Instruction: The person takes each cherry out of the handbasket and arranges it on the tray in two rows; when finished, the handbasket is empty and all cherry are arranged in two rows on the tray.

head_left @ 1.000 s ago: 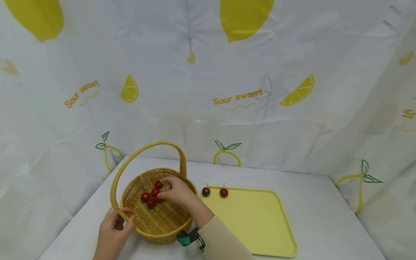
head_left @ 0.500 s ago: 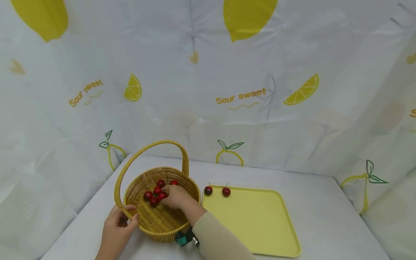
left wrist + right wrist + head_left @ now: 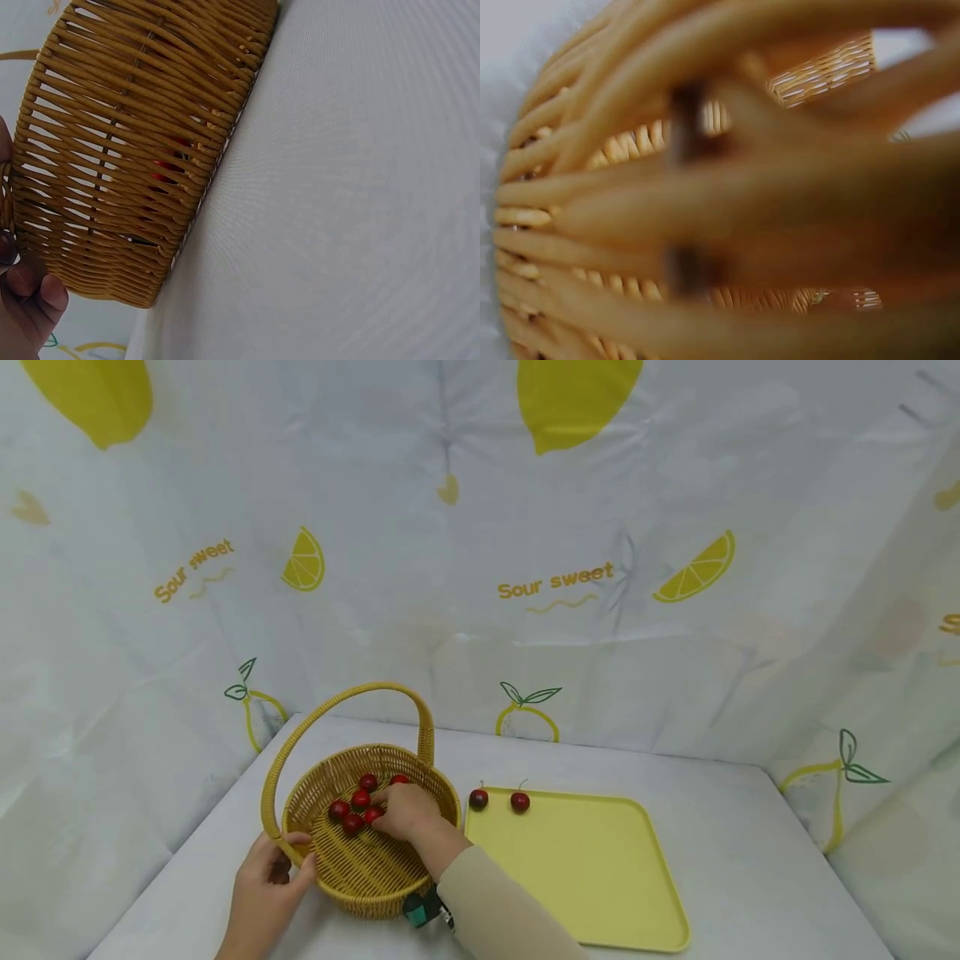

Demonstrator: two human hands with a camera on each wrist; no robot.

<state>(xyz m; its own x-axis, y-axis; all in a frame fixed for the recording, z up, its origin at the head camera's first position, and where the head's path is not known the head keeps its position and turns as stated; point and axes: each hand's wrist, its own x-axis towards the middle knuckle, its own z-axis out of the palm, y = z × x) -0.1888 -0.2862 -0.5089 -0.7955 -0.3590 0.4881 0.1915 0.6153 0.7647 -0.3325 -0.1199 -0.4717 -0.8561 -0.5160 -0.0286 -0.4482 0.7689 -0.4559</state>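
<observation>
A yellow wicker basket [image 3: 367, 897] with a tall arched handle stands on the left of the table. At its left side, my left hand [image 3: 264, 885] grips the rim by the foot of the handle, thumb and fingers on either side. My right hand [image 3: 411, 814] reaches down inside the basket, thumb and index finger on either side of a red cherry [image 3: 372, 815]. Other cherries lie close by, including a dark one [image 3: 338, 811] at the left and one [image 3: 399, 780] partly behind the right hand. In the right wrist view, blurred wicker [image 3: 742, 202] hides the right hand.
A yellow tray [image 3: 577, 877] lies right of the basket, under part of the right sleeve [image 3: 502, 902]. Two stemmed cherries, a darker one [image 3: 478, 798] and a redder one [image 3: 520, 801], sit at its far left corner. A lemon-print cloth [image 3: 420, 635] hangs behind the table.
My right hand has shifted slightly right and lower inside the basket, toward a nearer cherry. A cherry by the far wall has come into sight behind it. My left hand keeps its grip.
</observation>
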